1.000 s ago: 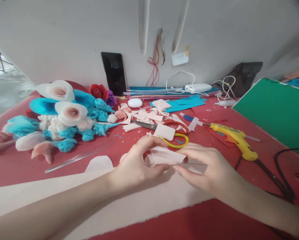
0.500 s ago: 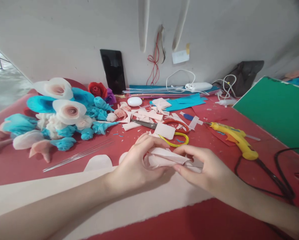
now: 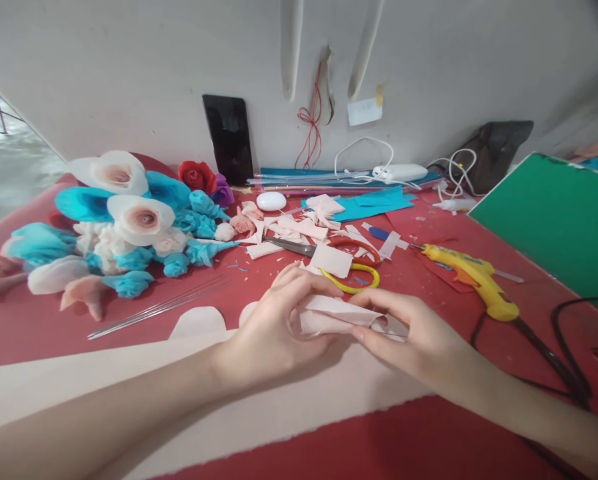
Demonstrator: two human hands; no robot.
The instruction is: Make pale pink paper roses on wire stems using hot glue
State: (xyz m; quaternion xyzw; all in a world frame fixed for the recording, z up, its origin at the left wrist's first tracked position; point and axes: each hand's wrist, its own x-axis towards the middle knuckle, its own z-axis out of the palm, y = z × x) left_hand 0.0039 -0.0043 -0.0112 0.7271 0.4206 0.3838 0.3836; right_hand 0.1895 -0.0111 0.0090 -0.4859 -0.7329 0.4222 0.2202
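Between my hands is a pale pink piece of crepe paper point(image 3: 331, 313), folded and partly rolled. My left hand point(image 3: 273, 323) is closed around its left end, thumb below and fingers above. At the right end, my right hand point(image 3: 403, 330) pinches the paper's edge, which curls there. Under my hands lies a long pale pink paper sheet point(image 3: 259, 407), with a rounded paper piece point(image 3: 199, 323) at its far edge. Just beyond my fingers are scissors point(image 3: 349, 275) with red and yellow handles, partly covered by a small paper piece point(image 3: 331, 260).
Paper flowers point(image 3: 141, 220) are heaped at left, near thin metal wires point(image 3: 149, 313). A yellow glue gun point(image 3: 479, 277) with a black cord lies at right, by a green board point(image 3: 553, 220). A phone point(image 3: 229, 140) leans on the wall behind paper scraps point(image 3: 299, 230).
The paper's right edge now curls into a rounder opening, and my right fingers have shifted slightly along it. My left hand keeps its hold. The whole view has moved a little.
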